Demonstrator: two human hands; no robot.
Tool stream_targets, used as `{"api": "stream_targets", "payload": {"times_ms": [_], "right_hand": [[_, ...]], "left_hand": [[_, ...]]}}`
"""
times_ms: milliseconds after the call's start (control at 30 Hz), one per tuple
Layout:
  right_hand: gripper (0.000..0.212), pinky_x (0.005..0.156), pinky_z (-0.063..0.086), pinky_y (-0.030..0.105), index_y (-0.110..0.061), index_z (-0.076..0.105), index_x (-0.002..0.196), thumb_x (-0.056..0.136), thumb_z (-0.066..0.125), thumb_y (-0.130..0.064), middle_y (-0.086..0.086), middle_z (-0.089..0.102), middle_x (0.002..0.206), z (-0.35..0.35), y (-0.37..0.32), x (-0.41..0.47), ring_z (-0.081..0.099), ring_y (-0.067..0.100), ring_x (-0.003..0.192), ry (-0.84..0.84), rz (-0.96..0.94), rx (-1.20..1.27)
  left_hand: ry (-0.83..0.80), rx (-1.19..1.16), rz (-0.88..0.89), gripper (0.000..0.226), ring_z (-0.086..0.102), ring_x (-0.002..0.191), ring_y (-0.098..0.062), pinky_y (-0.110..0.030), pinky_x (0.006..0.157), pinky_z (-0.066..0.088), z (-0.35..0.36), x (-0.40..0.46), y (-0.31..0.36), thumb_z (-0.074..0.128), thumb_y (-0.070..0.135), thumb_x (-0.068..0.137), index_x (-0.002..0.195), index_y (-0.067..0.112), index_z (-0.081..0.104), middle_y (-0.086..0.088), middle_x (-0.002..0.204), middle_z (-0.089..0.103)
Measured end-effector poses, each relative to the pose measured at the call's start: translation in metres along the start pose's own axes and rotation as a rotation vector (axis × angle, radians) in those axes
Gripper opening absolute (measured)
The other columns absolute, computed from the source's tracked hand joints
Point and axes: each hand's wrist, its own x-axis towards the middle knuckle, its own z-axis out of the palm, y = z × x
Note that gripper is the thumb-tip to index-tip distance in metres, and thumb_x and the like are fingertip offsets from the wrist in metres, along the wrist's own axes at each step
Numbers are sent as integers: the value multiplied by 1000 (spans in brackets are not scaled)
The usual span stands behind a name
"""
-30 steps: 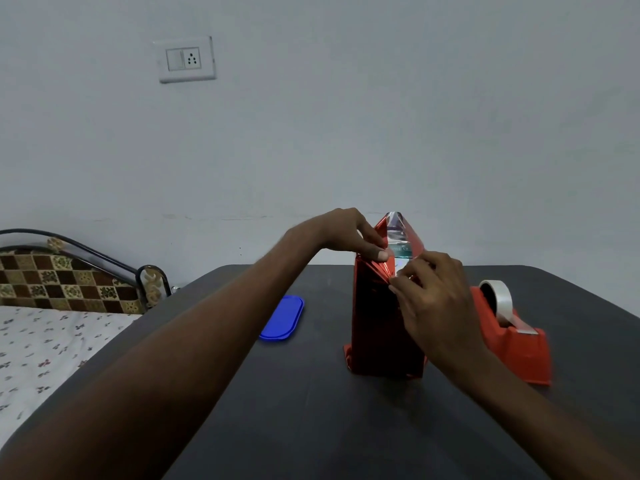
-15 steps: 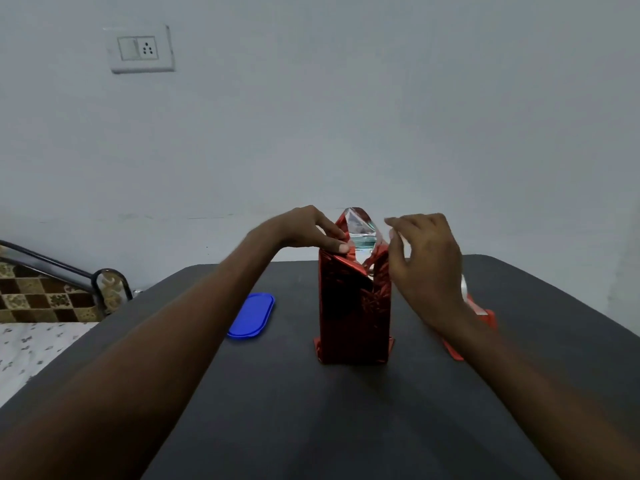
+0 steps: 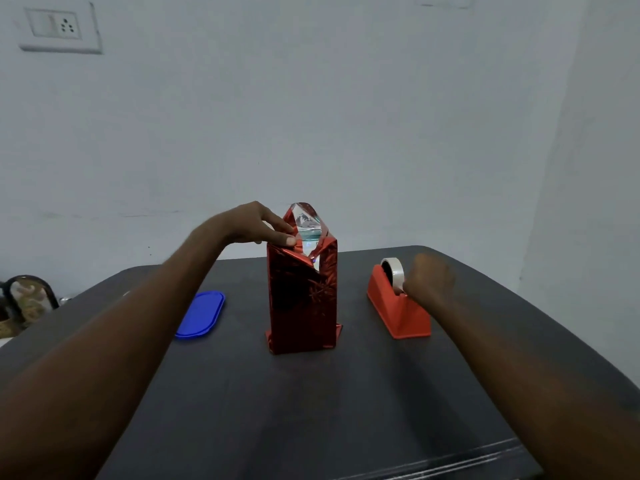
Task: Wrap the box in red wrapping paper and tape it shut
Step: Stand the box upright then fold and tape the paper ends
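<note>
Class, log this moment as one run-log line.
left hand: pinning top fold of wrapped box | right hand: at tape dispenser | top flap: untaped

A single wide-angle camera, worn on the person's head, is looking forward and slightly down over a dark table [image 3: 311, 410], with both forearms stretching away from the bottom corners toward the left hand [image 3: 258, 225] and the blurred right hand [image 3: 429, 280]. It is sitting close to the table's near edge and facing a pale wall [image 3: 346, 116], taking in a wall socket [image 3: 59, 27] at top left and, straight ahead in mid-frame, the upright wrapped box [image 3: 302, 296]. There being only this one view, no part of the scene is being covered by a second camera.
</note>
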Motion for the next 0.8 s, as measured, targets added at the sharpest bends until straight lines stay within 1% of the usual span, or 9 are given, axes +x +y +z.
{"api": "stream_targets", "payload": {"times_ms": [67,133,233,333,433,533,633,700,800], "right_hand": [[27,71,48,28,-12,64,100,77,75,-23,7,67,101,3,8,4,67,30,99,-39,42,49],[18,74,57,30,-11,60,90,77,70,-19,5,70,93,5,13,9,71,29,85,-102,114,151],[6,56,59,32,-8,59,80,83,64,-9,12,71,74,1,14,13,71,27,55,-192,235,352],[8,65,63,44,-2,60,85,89,65,-7,17,64,73,-3,14,18,71,35,65,-315,325,585],[12,76,60,58,0,60,92,87,63,-9,22,61,79,-7,10,19,71,46,80,-289,387,726],[12,71,60,59,-6,58,88,83,59,-17,17,62,84,-9,6,12,68,40,71,-236,403,856],[28,63,62,55,-1,64,98,74,64,-16,15,64,92,5,15,0,66,34,66,-121,497,1033],[34,67,63,49,-1,67,103,72,68,-14,13,67,93,20,24,-12,67,28,70,-71,568,1097],[34,78,61,45,-3,73,97,72,81,-24,12,73,91,45,38,-26,71,31,81,-16,655,1025]], "left_hand": [[-1,-5,-9,72,57,99,-5,-20,68,47,1,-1,2,77,76,42,105,41,71,24,103,60],[11,-8,-40,45,56,100,-7,-21,69,48,1,-2,4,80,53,67,108,37,71,22,103,60],[22,7,-45,36,55,95,-4,-21,69,48,1,-2,3,78,40,77,113,33,71,16,104,59],[27,0,-50,41,55,94,-2,-20,69,48,2,-2,3,79,44,74,113,34,71,18,103,59],[25,6,-47,40,54,93,-3,-20,69,48,2,-2,2,79,42,76,115,33,71,18,103,58],[30,-8,-57,40,55,95,-5,-20,69,48,2,-1,3,79,45,74,112,36,71,21,101,59],[18,-29,-48,58,55,94,-3,-20,68,48,1,-1,0,76,63,55,108,39,71,22,104,59],[20,-18,-48,49,54,94,-4,-20,68,47,1,1,-2,78,53,67,113,35,71,16,107,59],[25,-3,-57,39,54,99,-10,-21,69,47,1,4,-5,77,39,79,117,30,72,8,115,58]]}}
